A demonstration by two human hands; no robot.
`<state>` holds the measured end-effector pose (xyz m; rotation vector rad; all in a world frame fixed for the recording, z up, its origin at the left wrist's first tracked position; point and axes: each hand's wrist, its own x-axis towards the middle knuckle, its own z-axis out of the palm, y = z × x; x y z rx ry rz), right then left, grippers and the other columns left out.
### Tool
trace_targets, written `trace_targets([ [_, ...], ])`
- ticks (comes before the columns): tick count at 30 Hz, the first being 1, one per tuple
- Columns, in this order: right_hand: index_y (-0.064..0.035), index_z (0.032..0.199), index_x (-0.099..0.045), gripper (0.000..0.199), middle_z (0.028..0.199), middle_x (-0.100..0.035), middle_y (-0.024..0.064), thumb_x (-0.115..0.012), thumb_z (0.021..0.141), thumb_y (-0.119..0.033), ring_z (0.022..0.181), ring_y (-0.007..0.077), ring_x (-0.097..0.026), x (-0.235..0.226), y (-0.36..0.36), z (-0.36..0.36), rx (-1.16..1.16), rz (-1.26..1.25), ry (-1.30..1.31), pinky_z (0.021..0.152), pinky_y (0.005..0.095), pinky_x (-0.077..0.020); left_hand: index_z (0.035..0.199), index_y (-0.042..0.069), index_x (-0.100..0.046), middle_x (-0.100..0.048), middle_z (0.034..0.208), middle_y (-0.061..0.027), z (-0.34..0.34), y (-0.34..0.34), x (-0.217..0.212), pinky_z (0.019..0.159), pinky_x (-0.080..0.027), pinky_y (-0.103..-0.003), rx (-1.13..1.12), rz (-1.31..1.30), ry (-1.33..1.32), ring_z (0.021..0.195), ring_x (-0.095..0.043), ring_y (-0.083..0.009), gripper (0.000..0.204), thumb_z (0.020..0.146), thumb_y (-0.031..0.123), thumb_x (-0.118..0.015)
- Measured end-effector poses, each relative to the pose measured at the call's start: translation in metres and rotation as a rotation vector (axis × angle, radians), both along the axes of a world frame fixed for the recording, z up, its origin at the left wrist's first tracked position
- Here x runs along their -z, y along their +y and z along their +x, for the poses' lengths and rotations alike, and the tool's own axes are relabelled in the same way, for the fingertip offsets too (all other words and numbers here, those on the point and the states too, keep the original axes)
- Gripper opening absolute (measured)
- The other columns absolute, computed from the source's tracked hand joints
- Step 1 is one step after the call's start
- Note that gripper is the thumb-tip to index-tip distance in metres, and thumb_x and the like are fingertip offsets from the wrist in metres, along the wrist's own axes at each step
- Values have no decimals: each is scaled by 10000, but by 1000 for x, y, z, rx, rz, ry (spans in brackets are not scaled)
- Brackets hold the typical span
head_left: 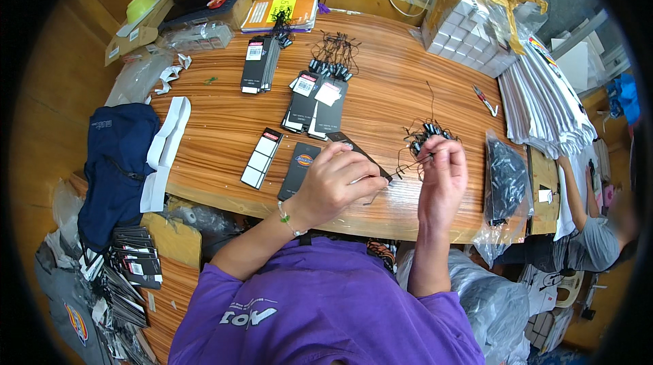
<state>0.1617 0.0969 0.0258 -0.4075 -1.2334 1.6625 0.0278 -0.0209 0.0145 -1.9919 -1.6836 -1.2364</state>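
Left hand [335, 181] appears to pinch the black tag [360, 150] at its one o'clock; right hand [443, 169] pinches a thin black cord [413, 164]. Guide cord clear of the bundle [427, 130], right hand's eleven o'clock.

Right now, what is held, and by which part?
The right hand pinches a thin black cord, seemingly near one end. The left hand is at a black tag; its hold cannot be told.
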Motion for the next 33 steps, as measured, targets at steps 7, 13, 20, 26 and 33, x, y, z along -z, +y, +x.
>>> trace_targets([
  [7,-65,923,-469,96,669,-469,33,-525,902,-140,638,129,-440,-16,-4,11,-253,-1,136,653,303,-384,1042,104,-612,-596,1020,-55,-55,-25,-7,872,-388,-375,-35,-268,-291,1010,-516,-244,349,732,251,-673],
  [13,-13,1042,-499,180,703,-524,44,-528,867,-47,670,121,-495,-12,-5,23,-210,-36,-82,666,266,-407,1142,71,-578,-564,1063,-113,-152,-66,33,921,-397,-347,-324,-725,-524,1052,-499,-271,424,756,222,-670],
  [20,3,1064,-491,228,725,-557,68,-526,839,0,658,126,-513,-7,-3,33,-271,-47,-161,622,246,-422,1146,68,-575,-535,1074,-81,-164,-66,49,877,-426,-328,-293,-766,-530,998,-523,-244,519,654,90,-739],
  [26,-4,1084,-469,270,695,-561,55,-530,824,34,627,105,-522,-11,-4,34,-242,42,-290,593,215,-413,998,-4,-588,-599,960,-71,-136,-78,39,777,-474,-265,-374,-440,-624,894,-580,-147,327,696,32,-709],
  [33,-26,1104,-417,365,693,-560,25,-541,775,73,648,73,-522,-10,-37,-1,-262,237,-441,583,195,-391,908,-33,-594,-654,848,-76,-44,-54,-27,677,-506,-194,-155,-308,-1013,753,-624,-91,178,748,-28,-673],
])
